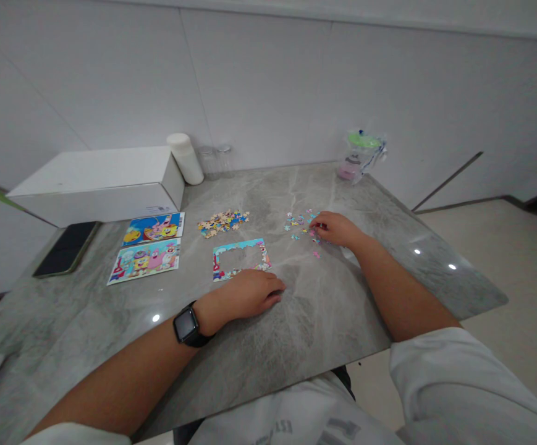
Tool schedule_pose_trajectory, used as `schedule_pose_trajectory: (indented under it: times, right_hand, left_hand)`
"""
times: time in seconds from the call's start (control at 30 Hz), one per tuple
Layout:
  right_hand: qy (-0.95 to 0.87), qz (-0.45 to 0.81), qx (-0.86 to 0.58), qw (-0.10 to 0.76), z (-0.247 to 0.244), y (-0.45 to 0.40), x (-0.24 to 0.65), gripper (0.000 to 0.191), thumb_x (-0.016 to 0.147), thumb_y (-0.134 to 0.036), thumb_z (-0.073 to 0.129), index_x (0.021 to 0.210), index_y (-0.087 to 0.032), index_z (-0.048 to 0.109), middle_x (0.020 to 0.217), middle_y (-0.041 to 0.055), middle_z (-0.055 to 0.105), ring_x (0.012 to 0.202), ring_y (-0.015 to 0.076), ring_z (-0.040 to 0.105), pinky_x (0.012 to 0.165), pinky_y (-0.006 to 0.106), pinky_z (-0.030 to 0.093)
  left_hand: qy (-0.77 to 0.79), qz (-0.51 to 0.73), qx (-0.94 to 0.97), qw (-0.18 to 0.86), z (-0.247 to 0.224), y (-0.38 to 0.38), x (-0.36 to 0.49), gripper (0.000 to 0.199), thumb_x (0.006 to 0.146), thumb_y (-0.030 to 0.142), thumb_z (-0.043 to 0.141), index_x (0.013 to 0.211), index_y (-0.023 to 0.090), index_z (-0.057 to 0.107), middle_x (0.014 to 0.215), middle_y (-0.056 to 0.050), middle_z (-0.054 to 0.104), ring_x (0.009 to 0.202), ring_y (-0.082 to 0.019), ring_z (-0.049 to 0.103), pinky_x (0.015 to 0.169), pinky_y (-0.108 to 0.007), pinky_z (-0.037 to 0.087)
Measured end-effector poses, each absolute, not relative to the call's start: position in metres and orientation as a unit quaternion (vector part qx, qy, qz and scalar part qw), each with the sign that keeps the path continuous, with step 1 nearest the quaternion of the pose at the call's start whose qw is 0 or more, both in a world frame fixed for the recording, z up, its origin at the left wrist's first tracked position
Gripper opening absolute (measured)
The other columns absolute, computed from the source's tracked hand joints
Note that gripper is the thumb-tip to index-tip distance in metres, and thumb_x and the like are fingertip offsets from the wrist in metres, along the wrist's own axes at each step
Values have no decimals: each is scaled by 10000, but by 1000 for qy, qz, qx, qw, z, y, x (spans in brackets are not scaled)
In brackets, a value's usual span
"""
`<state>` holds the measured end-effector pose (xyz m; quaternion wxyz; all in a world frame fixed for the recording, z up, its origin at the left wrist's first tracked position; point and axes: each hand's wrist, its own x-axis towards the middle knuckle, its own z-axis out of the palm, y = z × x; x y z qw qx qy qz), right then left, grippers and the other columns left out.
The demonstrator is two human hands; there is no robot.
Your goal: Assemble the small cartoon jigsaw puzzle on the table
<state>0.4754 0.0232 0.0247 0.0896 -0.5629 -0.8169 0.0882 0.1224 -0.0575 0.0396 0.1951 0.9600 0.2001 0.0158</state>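
Observation:
A jigsaw border (pixel 241 243) lies joined on the grey table, its middle bare and its lower edge partly behind my left hand (pixel 254 293). That hand rests on the tabletop, fingers bent loosely and holding nothing I can see. My right hand (pixel 335 228) is over the loose small pieces (pixel 295 237) to the right of the border, its fingertips pinched together among them; whatever they hold is too small to name. Behind the border is a heaped pile of pieces (pixel 224 222). Two cartoon picture cards (pixel 146 260) lie to the left.
A white box (pixel 105 185) stands at the back left, beside a white bottle (pixel 186 159) and two clear glasses (pixel 224 162). A black phone (pixel 67 248) lies at the left. A green-lidded cup in plastic (pixel 357 157) stands at the back right.

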Motion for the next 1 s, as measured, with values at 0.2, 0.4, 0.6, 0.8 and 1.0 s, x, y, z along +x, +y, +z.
schedule_pose_trajectory:
  times: [0.2,0.4,0.6,0.8,1.0]
  right_hand:
    - [-833,89,-538,90,24,20,461,330,934,-188,563,1159,-231,800,1124,96,743,1053,222,665,957,313,489]
    - [-821,72,-556,107,22,21,462,341,931,-164,553,1163,-231,794,1122,85,744,1041,211,670,945,298,490]
    - [-781,20,-612,123,20,23,466,337,973,-206,535,1202,-193,782,1182,119,732,1039,221,676,956,311,491]
    - [-711,-27,-689,138,20,23,472,345,985,-242,526,1204,-213,791,1212,139,730,1090,274,675,964,373,504]
    - [-680,-31,-716,157,20,22,480,354,986,-271,517,1211,-204,782,1213,145,728,1075,282,678,941,384,515]
  left_hand:
    - [203,20,959,195,39,-58,122,205,1029,310,579,1154,249,730,1080,-57,780,969,-236,739,837,-334,536]
    - [207,14,958,196,42,-59,123,208,1031,307,572,1145,241,734,1076,-60,782,967,-238,741,831,-334,534]
    - [205,17,959,194,39,-58,122,215,1033,309,573,1170,246,726,1089,-61,783,970,-238,740,845,-341,536]
    - [201,23,960,195,37,-58,121,209,1031,309,568,1155,243,723,1066,-64,777,953,-237,737,831,-339,537]
    - [203,14,961,189,41,-59,122,214,1031,312,569,1162,242,723,1075,-61,776,960,-245,735,823,-339,534]
